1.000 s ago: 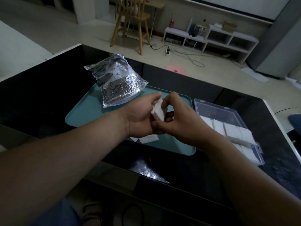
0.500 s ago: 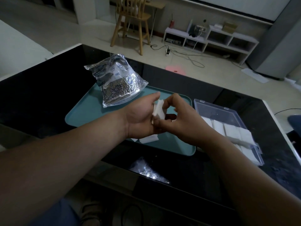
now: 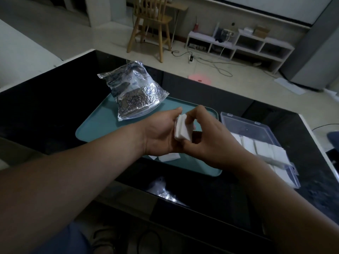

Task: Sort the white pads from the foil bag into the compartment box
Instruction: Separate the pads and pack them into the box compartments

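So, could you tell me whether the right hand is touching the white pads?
Touching. The head view shows the right hand pinching the white pads, which the left hand also holds.

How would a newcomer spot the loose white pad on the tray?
On the black table sits a teal tray with a foil bag at its far end. At the tray's near edge, under the left hand, a white pad lies flat. Unlike the held pads pinched by the right hand or those in the compartment box, nothing grips it.
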`<state>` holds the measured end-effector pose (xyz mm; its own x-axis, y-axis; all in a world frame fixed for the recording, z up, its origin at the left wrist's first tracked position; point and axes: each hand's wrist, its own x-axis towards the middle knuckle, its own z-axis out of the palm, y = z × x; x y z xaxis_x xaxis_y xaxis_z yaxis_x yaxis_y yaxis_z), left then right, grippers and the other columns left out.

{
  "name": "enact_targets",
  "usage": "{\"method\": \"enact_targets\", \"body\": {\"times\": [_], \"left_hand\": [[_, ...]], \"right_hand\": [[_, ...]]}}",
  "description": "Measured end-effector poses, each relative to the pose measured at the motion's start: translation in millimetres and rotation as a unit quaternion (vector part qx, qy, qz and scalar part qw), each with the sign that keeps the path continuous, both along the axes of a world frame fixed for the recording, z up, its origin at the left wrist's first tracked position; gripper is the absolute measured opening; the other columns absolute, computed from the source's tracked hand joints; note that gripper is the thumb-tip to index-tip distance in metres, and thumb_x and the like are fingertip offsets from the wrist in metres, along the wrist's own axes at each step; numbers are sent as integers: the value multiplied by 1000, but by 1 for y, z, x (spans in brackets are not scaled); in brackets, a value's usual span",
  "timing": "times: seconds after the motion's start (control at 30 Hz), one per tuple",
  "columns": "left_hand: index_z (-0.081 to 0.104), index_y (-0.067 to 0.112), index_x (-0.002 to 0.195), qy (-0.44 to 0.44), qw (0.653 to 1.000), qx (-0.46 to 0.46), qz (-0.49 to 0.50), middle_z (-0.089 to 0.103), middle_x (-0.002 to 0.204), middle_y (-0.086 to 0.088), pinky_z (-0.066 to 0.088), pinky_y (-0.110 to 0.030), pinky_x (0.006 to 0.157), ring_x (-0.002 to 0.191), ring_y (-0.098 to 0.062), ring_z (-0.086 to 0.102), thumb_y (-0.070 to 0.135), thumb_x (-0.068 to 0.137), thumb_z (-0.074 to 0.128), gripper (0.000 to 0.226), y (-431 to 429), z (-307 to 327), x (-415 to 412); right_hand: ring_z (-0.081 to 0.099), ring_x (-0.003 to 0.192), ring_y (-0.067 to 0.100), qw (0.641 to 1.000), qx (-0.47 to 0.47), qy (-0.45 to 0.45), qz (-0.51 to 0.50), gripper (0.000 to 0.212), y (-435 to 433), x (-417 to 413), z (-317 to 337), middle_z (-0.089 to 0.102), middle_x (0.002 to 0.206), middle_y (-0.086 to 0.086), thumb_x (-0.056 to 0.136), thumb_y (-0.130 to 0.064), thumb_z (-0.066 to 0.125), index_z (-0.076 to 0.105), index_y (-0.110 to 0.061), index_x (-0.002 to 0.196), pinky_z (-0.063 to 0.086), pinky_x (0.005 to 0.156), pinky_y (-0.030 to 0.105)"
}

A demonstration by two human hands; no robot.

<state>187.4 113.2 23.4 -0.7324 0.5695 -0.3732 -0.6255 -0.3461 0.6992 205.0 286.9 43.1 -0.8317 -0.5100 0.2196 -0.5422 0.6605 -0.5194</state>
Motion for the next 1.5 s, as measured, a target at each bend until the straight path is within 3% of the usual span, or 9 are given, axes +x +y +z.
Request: {"method": "enact_targets", "body": {"times": [0.23,0.37,0.57,0.73,0.83,1.1,1.27,1.37,1.5], "left_hand": [[56,20,102,13,999,-3,36,50,81,-4,50,-25,53,55,-14,55,67,97,45,48,3,3,0],[56,21,120,7,979,-26,204,51,76,-6,48,-20,43,52,-12,48,35,102,60,23,-12,13,-14],[55,19,110,7,964,-96,246,54,71,0,34,-13,38,52,-8,45,26,103,59,11,-26,2,-23],[60,18,106,13,969,-121,215,57,76,0,31,-14,39,55,-8,44,24,102,59,8,-22,5,-20],[61,17,107,11,968,-137,209,57,78,-1,31,-14,38,56,-9,44,22,100,60,9,-22,4,-18],[62,16,108,8,968,-169,188,58,82,-5,36,-17,37,58,-13,48,21,100,60,10,-12,-6,-14],[60,12,101,-32,977,-129,167,59,86,-10,46,-18,39,59,-15,55,27,101,59,14,0,-5,-13],[56,10,107,-38,986,-79,142,62,96,-15,55,-22,48,65,-20,64,40,103,56,31,10,-2,-12],[58,12,116,-21,997,-10,77,66,96,-12,63,-34,66,81,-21,67,55,102,48,46,28,1,-7]], "right_hand": [[59,95,-5,999,-2,-42,-7,46,-4,-4,-3,62,107,-19,84,-56,76,54,-27,113,42,78,10],[61,86,-4,979,-144,-37,-137,29,1,-27,4,65,96,-14,100,-50,61,63,-22,109,46,74,23],[66,107,23,974,161,-62,-148,19,7,-45,-37,70,114,-2,98,-27,62,72,-25,114,51,88,34],[60,110,28,959,222,-65,-163,46,-10,-41,-49,59,120,3,90,-52,68,59,-24,125,50,87,40],[61,108,35,954,246,-31,-170,33,-13,-41,-54,61,118,11,96,-42,59,62,-17,118,49,85,41],[64,100,30,963,212,-32,-163,27,1,-45,-51,69,105,6,102,-29,51,75,-17,105,46,75,36],[59,80,20,967,51,87,-236,13,10,-41,-26,62,90,-3,100,-21,57,70,-20,98,41,65,33],[61,70,9,965,-84,99,-228,8,10,-17,0,64,80,-10,99,-21,64,63,-24,92,50,61,29],[62,76,9,977,-35,107,-184,8,10,14,-1,66,82,-12,92,-25,73,67,-28,88,51,65,30]]}}
